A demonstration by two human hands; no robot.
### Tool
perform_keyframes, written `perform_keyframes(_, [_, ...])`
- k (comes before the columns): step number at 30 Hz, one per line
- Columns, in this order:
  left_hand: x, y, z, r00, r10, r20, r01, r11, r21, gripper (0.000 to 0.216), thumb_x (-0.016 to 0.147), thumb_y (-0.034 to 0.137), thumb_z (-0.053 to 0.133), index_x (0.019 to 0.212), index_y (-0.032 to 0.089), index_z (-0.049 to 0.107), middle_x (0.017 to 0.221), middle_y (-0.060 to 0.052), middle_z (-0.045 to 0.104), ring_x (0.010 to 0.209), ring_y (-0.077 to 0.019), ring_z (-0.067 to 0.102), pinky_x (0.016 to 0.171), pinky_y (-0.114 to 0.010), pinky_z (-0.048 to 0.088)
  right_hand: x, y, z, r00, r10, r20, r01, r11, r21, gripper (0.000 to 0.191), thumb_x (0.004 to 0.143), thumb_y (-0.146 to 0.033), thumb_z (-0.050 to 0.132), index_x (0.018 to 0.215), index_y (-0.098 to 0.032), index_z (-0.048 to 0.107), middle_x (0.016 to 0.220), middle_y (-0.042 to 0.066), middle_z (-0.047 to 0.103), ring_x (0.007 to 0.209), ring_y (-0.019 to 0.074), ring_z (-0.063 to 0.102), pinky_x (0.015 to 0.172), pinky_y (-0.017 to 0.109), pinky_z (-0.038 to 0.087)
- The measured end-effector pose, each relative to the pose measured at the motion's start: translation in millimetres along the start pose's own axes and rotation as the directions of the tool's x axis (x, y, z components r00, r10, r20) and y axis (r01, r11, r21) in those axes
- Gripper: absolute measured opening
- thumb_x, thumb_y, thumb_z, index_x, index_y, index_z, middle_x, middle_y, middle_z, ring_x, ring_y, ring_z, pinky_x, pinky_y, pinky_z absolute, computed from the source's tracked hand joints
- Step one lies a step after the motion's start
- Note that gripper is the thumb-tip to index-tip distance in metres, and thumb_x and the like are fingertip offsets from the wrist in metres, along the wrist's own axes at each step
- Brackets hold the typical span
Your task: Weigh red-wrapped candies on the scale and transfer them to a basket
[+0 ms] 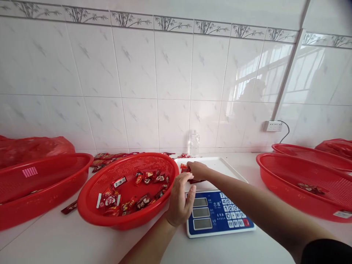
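My left hand (180, 202) is just outside the right rim of a red plastic basket (128, 220). Its thumb stands apart from the outstretched fingers, and nothing shows in it. Small red and dark wrapped snack packets (144, 201) lie scattered in the basket. Above the left part of the white tray (220, 167) of a digital scale (220, 214), my right hand (198, 171) has its fingers curled round a red snack packet (183, 167). More red wrapping shows beneath it, partly hidden by both hands. The scale's blue panel with number keys and three displays faces me.
Red baskets stand at left (55, 194) and right (297, 194). Behind the middle basket lie wrapped packets (106, 159); a clear bottle (195, 142) is against the tiled wall. One dark packet (69, 207) lies on the white table (93, 245). A socket strip (273, 126) is mounted at right.
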State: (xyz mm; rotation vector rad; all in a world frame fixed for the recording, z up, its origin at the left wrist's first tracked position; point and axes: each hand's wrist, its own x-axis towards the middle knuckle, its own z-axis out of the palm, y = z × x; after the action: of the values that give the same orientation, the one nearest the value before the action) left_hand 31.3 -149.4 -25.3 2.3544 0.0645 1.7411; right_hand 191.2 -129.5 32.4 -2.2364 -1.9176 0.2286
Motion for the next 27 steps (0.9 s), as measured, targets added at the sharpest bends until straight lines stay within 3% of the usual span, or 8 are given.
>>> perform_keyframes(7, [1, -1, -3, 0.999, -0.005, -0.038, 0.005, 1.000, 0.018, 0.035, 0.092, 0.015, 0.046, 0.127, 0.017, 0.044, 0.113, -0.012, 0.059, 0.110, -0.0231, 0.056, 0.095, -0.043, 0.047, -8, 14, 4, 0.998, -0.006, -0.057, 0.013, 0.992, 0.127, 0.031, 0.092, -0.037, 0.058, 0.116, -0.017, 0.056, 0.102, 0.005, 0.063, 0.082, 0.0158, 0.062, 0.073, 0.034, 0.053])
perform_keyframes(13, [0, 1, -4, 0.994, -0.009, -0.112, 0.009, 1.000, -0.003, 0.037, 0.094, 0.018, 0.042, 0.131, 0.016, 0.042, 0.121, -0.015, 0.055, 0.116, -0.0249, 0.052, 0.097, -0.045, 0.045, -1, 13, -3, 0.987, -0.026, -0.158, 0.058, 0.978, 0.200, 0.040, 0.091, -0.034, 0.059, 0.127, -0.019, 0.050, 0.107, 0.006, 0.062, 0.090, 0.0183, 0.062, 0.079, 0.038, 0.053])
perform_keyframes(18, [-3, -1, -4, 0.997, -0.013, -0.078, 0.013, 1.000, 0.001, 0.038, 0.093, 0.017, 0.043, 0.131, 0.016, 0.041, 0.122, -0.016, 0.055, 0.118, -0.0255, 0.051, 0.097, -0.046, 0.045, 19, 3, -5, 0.997, -0.020, -0.074, 0.037, 0.973, 0.230, 0.034, 0.092, -0.034, 0.058, 0.122, -0.017, 0.055, 0.117, 0.008, 0.059, 0.097, 0.0201, 0.061, 0.083, 0.040, 0.053])
perform_keyframes(23, [-6, 1, -4, 1.000, 0.018, -0.013, -0.018, 1.000, 0.025, 0.041, 0.092, 0.015, 0.044, 0.133, 0.018, 0.040, 0.119, -0.014, 0.057, 0.117, -0.0261, 0.052, 0.097, -0.048, 0.045, 33, 2, -3, 0.996, 0.026, 0.080, -0.039, 0.985, 0.168, 0.026, 0.092, -0.034, 0.058, 0.112, -0.016, 0.060, 0.110, 0.006, 0.062, 0.091, 0.0180, 0.063, 0.079, 0.037, 0.054])
perform_keyframes(27, [-4, 5, -3, 1.000, 0.027, 0.004, -0.027, 0.998, 0.050, 0.040, 0.091, 0.014, 0.046, 0.130, 0.018, 0.041, 0.118, -0.014, 0.058, 0.116, -0.0251, 0.053, 0.097, -0.046, 0.046, 30, 5, 2, 0.997, 0.023, 0.071, -0.033, 0.990, 0.139, 0.026, 0.093, -0.034, 0.057, 0.113, -0.016, 0.059, 0.110, 0.006, 0.062, 0.091, 0.0176, 0.063, 0.078, 0.037, 0.054])
